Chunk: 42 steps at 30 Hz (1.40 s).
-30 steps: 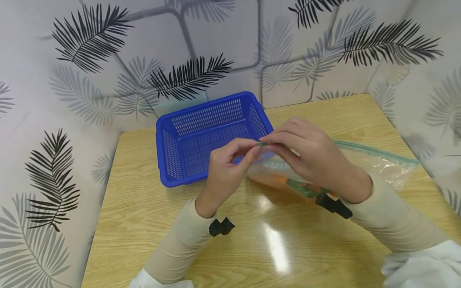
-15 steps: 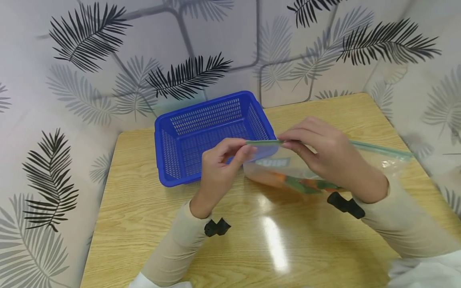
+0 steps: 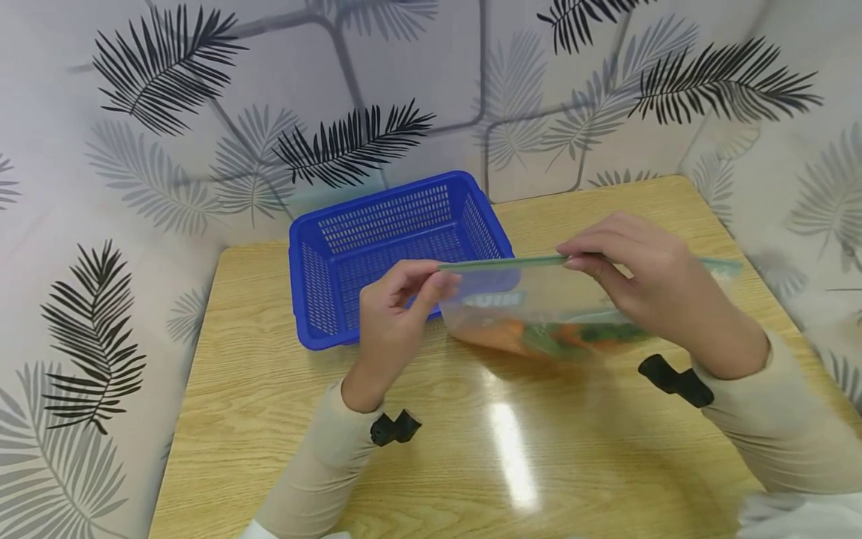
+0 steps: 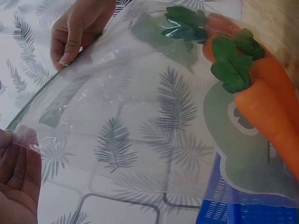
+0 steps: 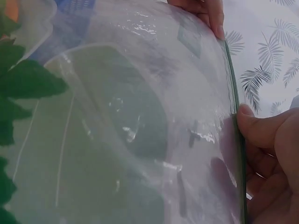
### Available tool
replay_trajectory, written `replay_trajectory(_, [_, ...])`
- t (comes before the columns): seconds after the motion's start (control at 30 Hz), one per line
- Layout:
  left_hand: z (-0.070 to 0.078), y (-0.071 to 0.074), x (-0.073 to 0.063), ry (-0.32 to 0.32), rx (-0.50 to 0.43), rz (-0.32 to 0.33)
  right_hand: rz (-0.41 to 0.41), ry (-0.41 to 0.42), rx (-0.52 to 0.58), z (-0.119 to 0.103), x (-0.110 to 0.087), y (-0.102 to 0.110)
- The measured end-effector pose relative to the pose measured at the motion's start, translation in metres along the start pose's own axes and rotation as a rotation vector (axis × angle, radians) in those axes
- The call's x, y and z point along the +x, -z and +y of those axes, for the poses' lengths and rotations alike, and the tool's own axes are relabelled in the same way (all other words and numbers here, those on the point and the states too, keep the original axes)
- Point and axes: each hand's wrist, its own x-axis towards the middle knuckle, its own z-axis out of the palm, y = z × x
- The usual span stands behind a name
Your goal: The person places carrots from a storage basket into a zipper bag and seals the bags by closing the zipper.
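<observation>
A clear zip bag [image 3: 539, 292] with a green zip strip hangs between both hands above the table. Inside it, at the bottom, lie orange carrots [image 4: 271, 107] with green leafy tops [image 4: 231, 65]. My left hand [image 3: 397, 314] pinches the left end of the zip strip between thumb and fingers. My right hand [image 3: 646, 277] pinches the same strip farther along, thumb on the near side, as the right wrist view also shows. Part of the bag's right side is hidden behind the right hand and wrist.
A blue perforated plastic basket [image 3: 404, 254] stands at the back of the wooden table [image 3: 269, 434], partly behind the left hand and the bag's left corner. A wall covering with leaf prints [image 3: 417, 67] rises behind the table.
The right hand has slid rightward along the zip strip, away from the left hand, baring more of the strip between them. The left hand has shifted slightly left with the bag's corner.
</observation>
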Motion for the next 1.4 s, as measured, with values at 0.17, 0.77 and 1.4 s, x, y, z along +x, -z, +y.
replay_trajectory(0.17, [0.0, 0.008, -0.001, 0.01, 0.004, 0.025, -0.019, -0.014, -0.06, 0.006, -0.005, 0.01])
replay_trajectory(0.77, [0.004, 0.039, -0.006, 0.046, 0.046, 0.092, -0.038, -0.123, -0.181, 0.027, -0.023, 0.044])
replay_trajectory(1.4, [0.014, 0.043, 0.003, 0.233, 0.021, -0.052, -0.027, -0.233, -0.196, 0.032, -0.032, 0.057])
